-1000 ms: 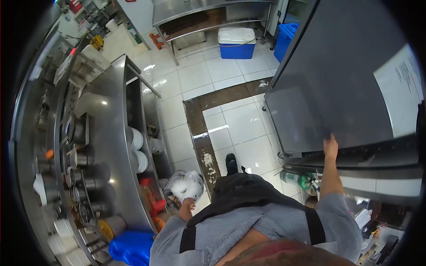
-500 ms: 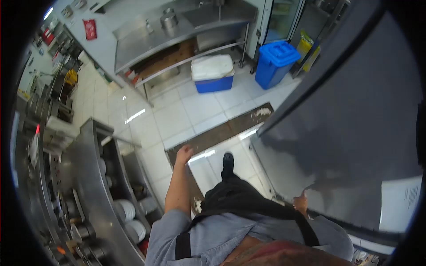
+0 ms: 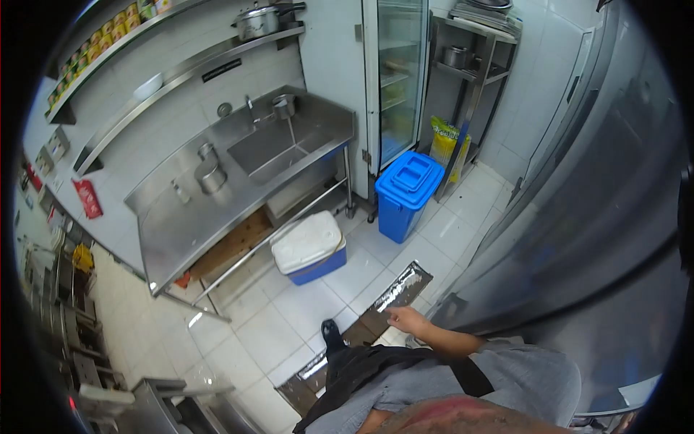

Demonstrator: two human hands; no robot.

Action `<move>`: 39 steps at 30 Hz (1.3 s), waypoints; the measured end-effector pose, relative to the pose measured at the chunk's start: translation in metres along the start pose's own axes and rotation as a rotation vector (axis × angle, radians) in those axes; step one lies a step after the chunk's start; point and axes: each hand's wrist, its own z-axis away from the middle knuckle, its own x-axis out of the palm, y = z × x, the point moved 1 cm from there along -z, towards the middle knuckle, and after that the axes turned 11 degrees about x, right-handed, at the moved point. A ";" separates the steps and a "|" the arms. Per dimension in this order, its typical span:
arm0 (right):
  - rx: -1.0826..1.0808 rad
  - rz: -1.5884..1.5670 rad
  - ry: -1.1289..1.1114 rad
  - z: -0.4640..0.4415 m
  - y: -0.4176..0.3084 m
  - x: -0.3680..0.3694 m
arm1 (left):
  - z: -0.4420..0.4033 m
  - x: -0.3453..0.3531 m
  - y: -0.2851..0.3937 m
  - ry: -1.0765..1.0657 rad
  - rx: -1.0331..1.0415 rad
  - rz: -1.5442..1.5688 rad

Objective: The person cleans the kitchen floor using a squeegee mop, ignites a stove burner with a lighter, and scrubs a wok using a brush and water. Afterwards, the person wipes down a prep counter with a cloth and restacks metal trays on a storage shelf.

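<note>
My right hand [image 3: 407,320] is held out in front of my body, above the floor. Its fingers point left, loosely extended, and nothing shows in them. Beneath and beyond it runs a dark floor drain channel [image 3: 369,329] with wet, shiny patches. The grey metal door or panel [image 3: 549,239] rises to the right of this hand, apart from it. My left hand is out of sight. One black shoe [image 3: 331,334] is stepping forward beside the drain.
Ahead stand a blue lidded bin [image 3: 401,210] and a blue cooler [image 3: 318,269] with a white lid. A steel sink counter [image 3: 163,217] holds pots, with water running from the tap. A glass-door fridge [image 3: 397,94] and steel rack [image 3: 470,79] are behind the bin. Another steel shelf unit [image 3: 155,405] is lower left.
My view has swung right and up, bringing the sink and wall shelves into sight. My right hand has come forward from beside the grey panel. My left hand has dropped out of view.
</note>
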 end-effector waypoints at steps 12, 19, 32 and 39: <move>0.605 0.155 0.448 -0.097 0.053 -0.125 | -0.353 -0.005 0.508 -0.096 0.716 -0.290; 0.991 -0.106 0.512 -0.046 0.056 -0.065 | -0.256 0.135 0.895 -0.511 1.264 -0.440; 1.005 -0.048 0.999 -0.144 0.188 -0.372 | -0.330 0.270 1.029 -0.490 1.119 -0.860; 0.848 0.007 1.110 -0.243 0.242 -0.548 | -0.333 0.227 0.825 -0.779 0.341 -0.910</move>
